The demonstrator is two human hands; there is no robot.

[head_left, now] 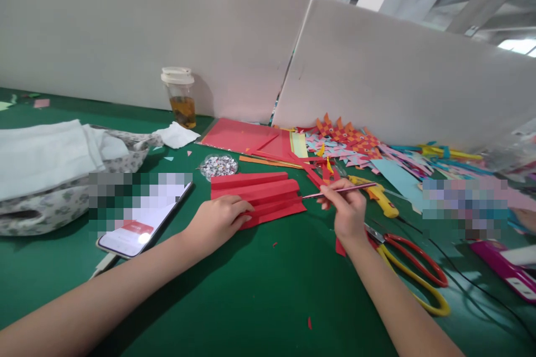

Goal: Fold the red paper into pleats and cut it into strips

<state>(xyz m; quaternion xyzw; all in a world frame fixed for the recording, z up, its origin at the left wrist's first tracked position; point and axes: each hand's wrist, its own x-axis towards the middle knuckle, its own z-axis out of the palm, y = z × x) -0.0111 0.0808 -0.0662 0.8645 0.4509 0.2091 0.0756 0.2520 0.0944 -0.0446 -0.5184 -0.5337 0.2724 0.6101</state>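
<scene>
A sheet of red paper with parallel folds lies on the green table. On its lower left part rests my left hand, palm down, fingers bent over the paper; whether they pinch it is hard to tell. My right hand holds a thin pink pencil-like stick between thumb and fingers, its tip at the right edge of the red paper. A piece of red paper lies partly hidden beneath the right wrist.
Scissors and a yellow glue gun with a cable lie right. A phone, cloth bag and lidded cup are left. Paper strips and a dish of googly eyes stand behind. Another person's hand shows far right.
</scene>
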